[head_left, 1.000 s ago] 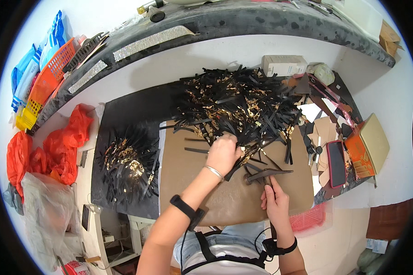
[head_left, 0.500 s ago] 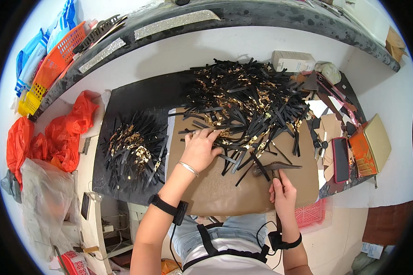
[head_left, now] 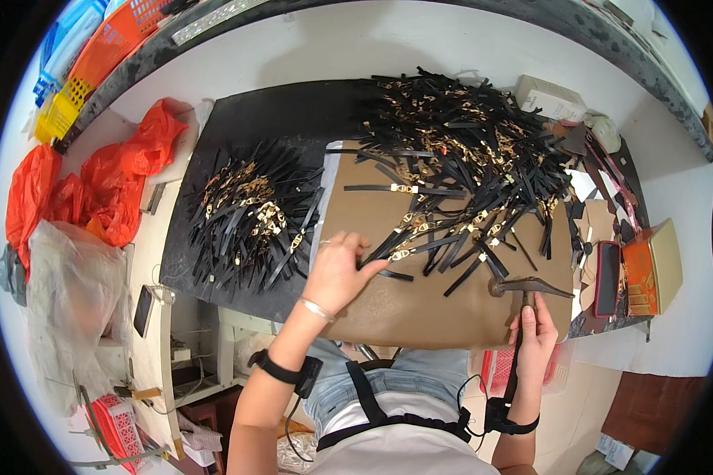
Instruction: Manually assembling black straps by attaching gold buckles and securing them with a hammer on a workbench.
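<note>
Two bare hands show before us over a brown mat point(head_left: 436, 321). On the left hand point(head_left: 339, 273), we see thumb and forefinger moderately parted, right at a gold-buckled black strap point(head_left: 400, 255); whether they pinch it we cannot tell, as the hand's back screens the palm. The right hand point(head_left: 535, 336) wraps the handle of a hammer point(head_left: 528, 286), forefinger reaching up near the metal head; its grip hides part of the handle from us. Straps overlap so thickly in the large heap point(head_left: 467, 142) beyond that we cannot separate them. An orange basket point(head_left: 127, 36) is cut off above.
</note>
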`<state>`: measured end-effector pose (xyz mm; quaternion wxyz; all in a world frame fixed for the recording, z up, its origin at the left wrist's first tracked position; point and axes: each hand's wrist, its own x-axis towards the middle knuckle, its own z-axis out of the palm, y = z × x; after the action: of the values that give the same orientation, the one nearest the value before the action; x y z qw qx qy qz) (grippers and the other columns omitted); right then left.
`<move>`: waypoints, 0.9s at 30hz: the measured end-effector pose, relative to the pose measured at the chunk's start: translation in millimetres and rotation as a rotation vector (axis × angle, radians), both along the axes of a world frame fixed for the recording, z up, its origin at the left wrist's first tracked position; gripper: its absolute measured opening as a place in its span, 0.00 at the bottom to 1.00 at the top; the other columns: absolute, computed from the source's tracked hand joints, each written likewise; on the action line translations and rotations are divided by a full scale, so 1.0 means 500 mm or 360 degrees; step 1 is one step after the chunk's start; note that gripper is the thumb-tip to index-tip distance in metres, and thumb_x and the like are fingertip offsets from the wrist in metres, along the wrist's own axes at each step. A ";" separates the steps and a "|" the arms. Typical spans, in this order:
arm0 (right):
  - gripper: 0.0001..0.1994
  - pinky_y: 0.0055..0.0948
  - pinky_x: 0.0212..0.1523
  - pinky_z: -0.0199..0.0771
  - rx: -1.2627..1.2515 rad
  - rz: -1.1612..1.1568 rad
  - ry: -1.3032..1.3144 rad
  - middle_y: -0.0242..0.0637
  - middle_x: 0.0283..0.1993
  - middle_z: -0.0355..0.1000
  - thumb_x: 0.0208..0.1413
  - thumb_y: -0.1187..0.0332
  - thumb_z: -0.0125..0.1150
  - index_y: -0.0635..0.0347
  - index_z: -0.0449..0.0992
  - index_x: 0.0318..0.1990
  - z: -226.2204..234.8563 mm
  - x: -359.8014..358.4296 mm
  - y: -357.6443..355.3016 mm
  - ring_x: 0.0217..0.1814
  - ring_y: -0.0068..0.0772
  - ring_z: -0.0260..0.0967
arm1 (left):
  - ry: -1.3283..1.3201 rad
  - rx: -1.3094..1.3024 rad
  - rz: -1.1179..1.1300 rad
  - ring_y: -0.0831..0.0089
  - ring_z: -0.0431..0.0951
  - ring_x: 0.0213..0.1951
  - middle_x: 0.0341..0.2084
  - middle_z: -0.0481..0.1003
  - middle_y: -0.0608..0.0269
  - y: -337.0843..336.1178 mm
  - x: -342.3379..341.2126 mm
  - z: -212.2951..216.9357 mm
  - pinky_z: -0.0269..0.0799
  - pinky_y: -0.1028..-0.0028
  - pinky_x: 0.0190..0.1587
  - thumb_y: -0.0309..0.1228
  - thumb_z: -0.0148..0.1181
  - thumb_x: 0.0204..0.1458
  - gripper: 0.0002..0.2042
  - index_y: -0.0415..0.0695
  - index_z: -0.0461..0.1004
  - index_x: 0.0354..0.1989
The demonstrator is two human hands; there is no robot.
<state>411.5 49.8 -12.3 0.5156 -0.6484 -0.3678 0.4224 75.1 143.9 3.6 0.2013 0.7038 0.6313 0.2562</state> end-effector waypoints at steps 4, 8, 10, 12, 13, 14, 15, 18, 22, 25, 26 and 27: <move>0.23 0.17 0.22 0.63 0.0043 -0.0018 -0.0076 0.30 0.27 0.70 0.68 0.69 0.56 0.67 0.65 0.68 0.010 -0.007 0.000 0.21 0.15 0.61 | -0.0027 -0.0214 -0.0013 0.59 0.79 0.26 0.23 0.79 0.56 -0.005 0.004 -0.020 0.74 0.65 0.32 0.34 0.72 0.47 0.12 0.40 0.77 0.31; 0.22 0.17 0.22 0.62 0.0021 -0.0136 -0.0206 0.29 0.27 0.70 0.68 0.69 0.56 0.65 0.66 0.67 0.018 0.009 -0.014 0.21 0.14 0.60 | -0.0129 -0.0674 -0.0078 0.67 0.77 0.23 0.19 0.76 0.60 -0.060 -0.044 0.022 0.73 0.69 0.30 0.33 0.73 0.46 0.12 0.40 0.78 0.32; 0.22 0.17 0.21 0.61 0.0032 -0.0180 -0.0341 0.28 0.26 0.70 0.67 0.69 0.57 0.64 0.68 0.67 0.022 0.030 -0.022 0.21 0.14 0.59 | -0.0174 -0.0720 -0.0046 0.71 0.77 0.24 0.19 0.76 0.62 -0.084 -0.070 0.023 0.73 0.70 0.30 0.33 0.73 0.46 0.12 0.40 0.79 0.33; 0.22 0.17 0.20 0.60 0.0066 -0.0192 -0.0316 0.28 0.25 0.69 0.67 0.68 0.58 0.65 0.68 0.66 0.016 0.040 -0.028 0.20 0.14 0.59 | -0.0120 -0.0569 -0.0043 0.70 0.77 0.23 0.21 0.76 0.61 -0.100 -0.084 0.037 0.73 0.71 0.30 0.32 0.73 0.46 0.12 0.39 0.78 0.33; 0.22 0.17 0.20 0.60 0.0090 -0.0206 -0.0354 0.28 0.26 0.69 0.68 0.67 0.57 0.65 0.68 0.67 0.022 0.041 -0.029 0.21 0.14 0.59 | -0.0073 -0.0398 -0.0020 0.70 0.77 0.23 0.25 0.76 0.59 -0.100 -0.081 0.034 0.73 0.71 0.30 0.33 0.72 0.47 0.12 0.38 0.78 0.33; 0.22 0.17 0.20 0.60 0.0115 -0.0221 -0.0392 0.27 0.27 0.69 0.69 0.66 0.56 0.65 0.67 0.67 0.027 0.041 -0.031 0.21 0.13 0.59 | -0.0080 -0.0409 0.0001 0.70 0.77 0.23 0.25 0.76 0.59 -0.097 -0.074 0.027 0.73 0.71 0.30 0.33 0.72 0.47 0.12 0.38 0.78 0.33; 0.22 0.17 0.21 0.60 0.0131 -0.0202 -0.0422 0.28 0.27 0.69 0.69 0.67 0.56 0.65 0.67 0.67 0.029 0.043 -0.032 0.22 0.14 0.60 | -0.0170 -0.0252 0.0053 0.69 0.78 0.24 0.26 0.76 0.59 -0.089 -0.062 0.017 0.74 0.70 0.31 0.32 0.72 0.48 0.11 0.38 0.78 0.34; 0.22 0.17 0.21 0.61 0.0167 -0.0134 -0.0400 0.29 0.27 0.70 0.69 0.67 0.56 0.66 0.67 0.67 0.057 0.008 -0.032 0.22 0.15 0.61 | -0.0244 -0.0089 0.0110 0.66 0.79 0.25 0.26 0.76 0.58 -0.067 -0.044 -0.009 0.75 0.68 0.32 0.32 0.70 0.49 0.11 0.38 0.78 0.34; 0.22 0.18 0.22 0.64 0.0185 0.0077 -0.0370 0.32 0.29 0.71 0.68 0.69 0.55 0.67 0.67 0.67 0.061 -0.042 -0.042 0.23 0.17 0.62 | -0.0181 -0.0156 0.0079 0.64 0.79 0.26 0.23 0.77 0.57 -0.055 -0.037 -0.019 0.75 0.67 0.32 0.32 0.69 0.49 0.09 0.39 0.79 0.32; 0.22 0.17 0.22 0.63 0.0109 0.0193 -0.0262 0.34 0.29 0.72 0.67 0.72 0.56 0.66 0.67 0.67 0.045 -0.071 -0.048 0.22 0.17 0.62 | -0.0188 -0.0144 0.0072 0.62 0.80 0.26 0.22 0.78 0.55 -0.055 -0.030 -0.022 0.76 0.66 0.33 0.31 0.68 0.48 0.08 0.39 0.80 0.30; 0.22 0.17 0.22 0.63 0.0097 0.0221 -0.0229 0.33 0.29 0.72 0.67 0.73 0.56 0.66 0.67 0.67 0.037 -0.077 -0.049 0.22 0.17 0.62 | -0.0169 -0.0141 0.0081 0.61 0.80 0.27 0.23 0.79 0.54 -0.054 -0.027 -0.023 0.76 0.66 0.33 0.30 0.67 0.48 0.07 0.39 0.80 0.29; 0.22 0.17 0.21 0.63 0.0075 0.0263 -0.0213 0.34 0.29 0.72 0.66 0.73 0.57 0.66 0.67 0.67 0.031 -0.081 -0.051 0.22 0.17 0.62 | -0.0173 -0.0142 0.0095 0.61 0.80 0.27 0.23 0.79 0.54 -0.051 -0.025 -0.024 0.76 0.66 0.33 0.30 0.67 0.48 0.07 0.39 0.80 0.29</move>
<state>371.1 24.5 3.3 0.4685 -0.6303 -0.4635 0.4103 62.7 118.2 -8.3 0.2585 0.6600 0.6509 0.2717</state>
